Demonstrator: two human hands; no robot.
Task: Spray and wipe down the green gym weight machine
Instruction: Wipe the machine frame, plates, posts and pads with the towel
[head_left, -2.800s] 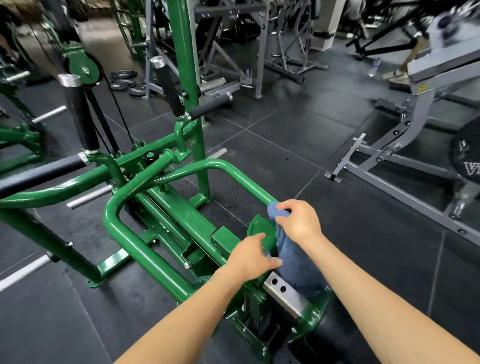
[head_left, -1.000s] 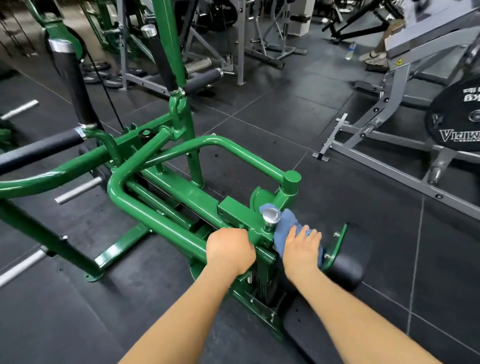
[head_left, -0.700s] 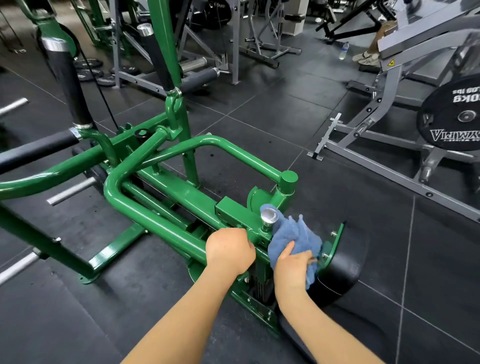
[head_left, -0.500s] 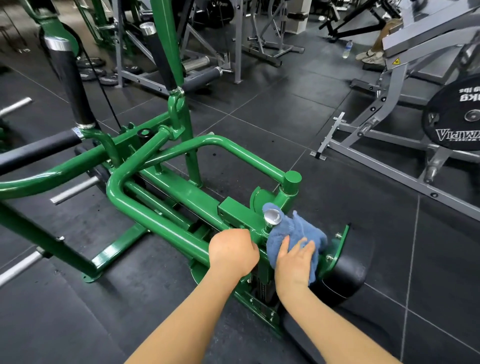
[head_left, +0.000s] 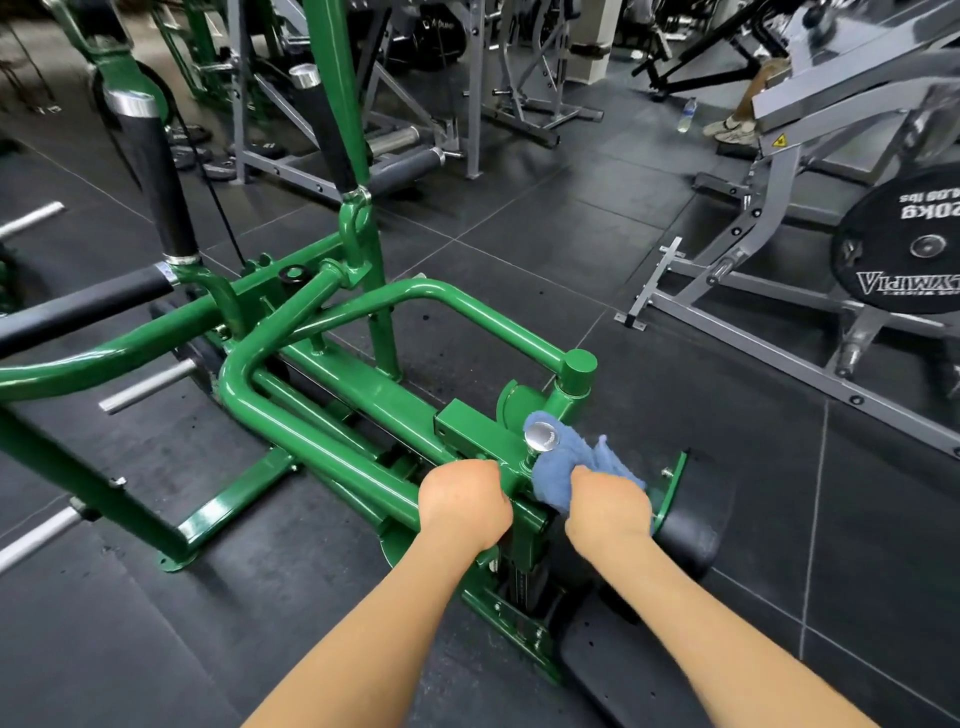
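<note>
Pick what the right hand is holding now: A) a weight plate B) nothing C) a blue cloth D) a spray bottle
C: the right hand grips a blue cloth bunched against the green machine, just beside its silver knob, while the left hand grips the frame.

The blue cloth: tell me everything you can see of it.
The blue cloth is a soft, towel-like rag, mid-blue and fuzzy, bunched into rumpled folds rather than spread flat. It lies against the green machine, just right of the silver knob, with one fold curling behind the knob. The right hand covers its near part and presses it against the frame; the fingers are hidden under the hand. Its far edge sticks up in small peaks near the green plate beside the black pad. The left hand does not touch it.
</note>
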